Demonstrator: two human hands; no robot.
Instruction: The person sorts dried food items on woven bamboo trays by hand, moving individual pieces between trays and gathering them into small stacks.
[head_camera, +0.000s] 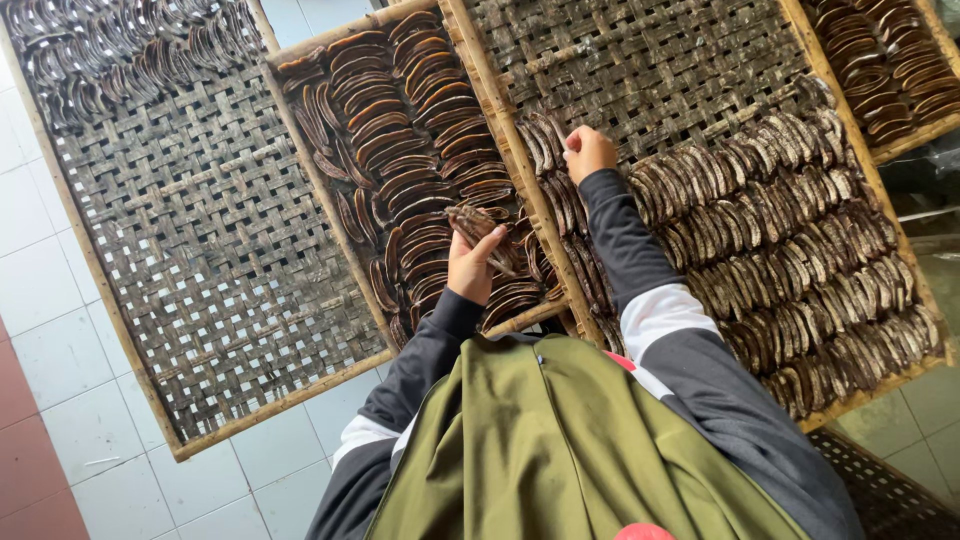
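The left hand (470, 268) has its grip clamped on a small bunch of dark brown, curved dried slices (480, 232), held just above the middle woven bamboo tray (500, 120), whose rows of glossy reddish-brown slices (410, 130) lie overlapping. The right hand (588, 152) is curled shut, its fingers pinching a slice at the end of a row of duller brown slices (780, 250) on the right woven tray (650, 60). Both trays rest on a white tiled floor (60, 330), beside a mostly bare left tray (200, 250).
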